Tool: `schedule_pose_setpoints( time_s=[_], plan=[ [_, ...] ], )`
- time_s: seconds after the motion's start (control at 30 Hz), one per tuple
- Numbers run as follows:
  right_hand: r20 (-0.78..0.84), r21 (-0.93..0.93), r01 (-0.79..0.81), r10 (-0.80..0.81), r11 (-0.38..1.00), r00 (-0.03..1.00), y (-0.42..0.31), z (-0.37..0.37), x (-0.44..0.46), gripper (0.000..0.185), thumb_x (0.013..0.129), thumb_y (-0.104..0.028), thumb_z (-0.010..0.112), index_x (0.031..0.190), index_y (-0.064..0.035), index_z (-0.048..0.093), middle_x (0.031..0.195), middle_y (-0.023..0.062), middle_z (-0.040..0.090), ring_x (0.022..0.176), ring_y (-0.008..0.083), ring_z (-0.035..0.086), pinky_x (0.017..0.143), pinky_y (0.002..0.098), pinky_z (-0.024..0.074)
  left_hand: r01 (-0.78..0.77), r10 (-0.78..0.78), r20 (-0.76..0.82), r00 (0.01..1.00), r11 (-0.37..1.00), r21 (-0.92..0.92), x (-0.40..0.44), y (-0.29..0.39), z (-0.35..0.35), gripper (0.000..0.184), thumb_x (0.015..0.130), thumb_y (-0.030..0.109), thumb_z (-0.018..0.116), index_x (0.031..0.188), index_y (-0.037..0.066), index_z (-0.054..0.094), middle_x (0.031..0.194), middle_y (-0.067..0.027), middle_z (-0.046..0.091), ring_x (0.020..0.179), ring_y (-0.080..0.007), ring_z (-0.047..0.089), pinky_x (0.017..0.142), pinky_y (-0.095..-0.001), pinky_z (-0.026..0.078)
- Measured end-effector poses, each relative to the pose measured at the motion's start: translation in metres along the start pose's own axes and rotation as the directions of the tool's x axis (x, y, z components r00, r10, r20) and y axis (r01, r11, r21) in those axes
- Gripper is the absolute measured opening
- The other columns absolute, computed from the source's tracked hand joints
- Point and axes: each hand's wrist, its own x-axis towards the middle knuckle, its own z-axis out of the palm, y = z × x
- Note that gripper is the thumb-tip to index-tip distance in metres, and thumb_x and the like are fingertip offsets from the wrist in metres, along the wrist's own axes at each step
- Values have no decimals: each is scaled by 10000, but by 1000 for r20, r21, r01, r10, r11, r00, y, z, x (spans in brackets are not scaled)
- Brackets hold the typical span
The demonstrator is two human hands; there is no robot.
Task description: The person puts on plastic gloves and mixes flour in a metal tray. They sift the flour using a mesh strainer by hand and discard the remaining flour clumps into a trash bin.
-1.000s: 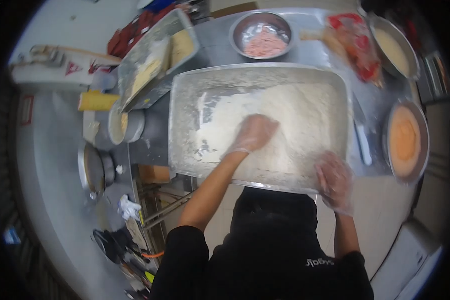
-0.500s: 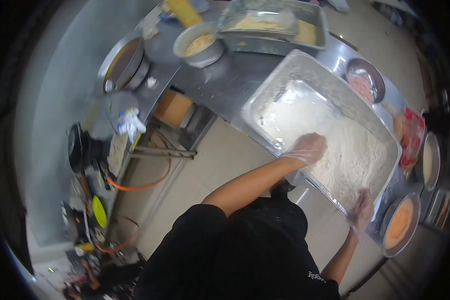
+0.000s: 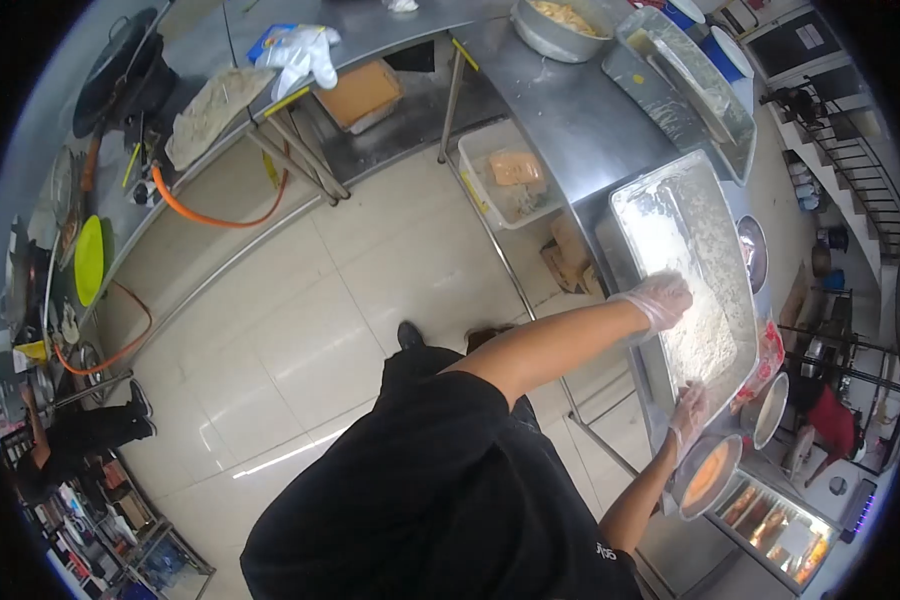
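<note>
A deep rectangular metal tray [image 3: 722, 235] with white flour [image 3: 705, 335] spread along its bottom sits at the edge of the steel table. My left hand [image 3: 662, 300], in a clear plastic glove, is over the flour near the tray's near wall. Its fingers are curled down, and whatever they hold is hidden. My right hand [image 3: 689, 415], also in a clear glove, grips the tray's end nearest me at the corner. Just beside that hand stands a round metal bowl [image 3: 732, 465] of orange mixture [image 3: 708, 475].
Beyond the tray are a greenish tub [image 3: 660, 95] and a bowl [image 3: 560, 40] of pale pieces. A red package [image 3: 768, 360] and another bowl [image 3: 767, 412] line the far side. Table legs and a plastic bin [image 3: 510, 170] stand below. At left, another person's legs [image 3: 95, 425] show.
The view has swung, so the tray appears farther right and more floor shows. My left hand stays at the flour with curled fingers; my right hand stays at the tray's corner.
</note>
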Motion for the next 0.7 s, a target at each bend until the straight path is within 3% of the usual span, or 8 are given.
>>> schedule_pose_setpoints(
  time_s=[0.07,0.13,0.2,0.3,0.4,0.5,0.57,0.7],
  plan=[
    [-77,-55,49,-53,997,996,18,16,-1,506,966,-415,339,1004,-10,640,867,189,653,803,308,609,736,407,450,-88,101,-307,946,995,56,0,-19,29,151,720,143,553,764,48,662,815,-163,642,851,-366,608,773,-456,480],
    [-147,-194,139,-169,971,975,0,19,-10,551,960,-441,339,939,7,658,838,199,659,810,310,615,749,408,452,25,-19,-140,990,999,42,-1,-18,18,173,706,154,562,784,43,671,851,-152,650,885,-342,601,808,-431,473],
    [-189,-163,115,-145,980,971,-1,24,-11,577,948,-469,350,939,8,675,855,212,662,834,323,618,786,407,451,119,-131,101,986,986,119,-3,-8,-5,188,702,158,568,805,48,682,888,-144,655,914,-321,597,828,-411,466],
    [-175,-200,85,-121,976,977,3,23,-11,586,943,-487,356,995,2,675,894,207,665,858,332,617,805,410,450,11,7,-100,995,983,183,-5,-18,16,191,702,166,573,788,58,705,861,-134,675,877,-304,623,785,-394,480],
    [-182,-250,-4,-43,968,982,3,27,-5,599,938,-504,360,1027,-1,673,928,201,666,885,340,614,818,411,447,10,-21,51,998,975,224,2,-16,11,188,710,185,579,776,77,718,837,-123,683,853,-292,635,757,-391,489],
    [-209,-303,-70,6,950,978,19,29,2,595,934,-511,363,1034,-15,676,943,198,666,903,339,613,823,410,446,77,-62,-69,996,969,233,16,-21,44,207,770,119,553,867,73,730,875,-144,684,909,-286,647,789,-369,512],
    [-201,-271,-83,28,959,979,13,27,2,571,933,-499,367,1021,-35,688,931,200,667,910,341,613,827,411,444,200,-194,-83,977,978,62,8,-13,24,188,756,117,567,841,77,729,857,-145,682,887,-275,645,780,-371,509],
    [-170,-372,24,-94,928,981,22,24,4,494,922,-432,388,906,-59,711,856,202,664,873,360,621,801,440,441,67,-66,-22,998,996,66,-9,-6,-23,172,734,117,553,723,41,707,768,-197,671,756,-327,672,719,-415,535]
  ],
)
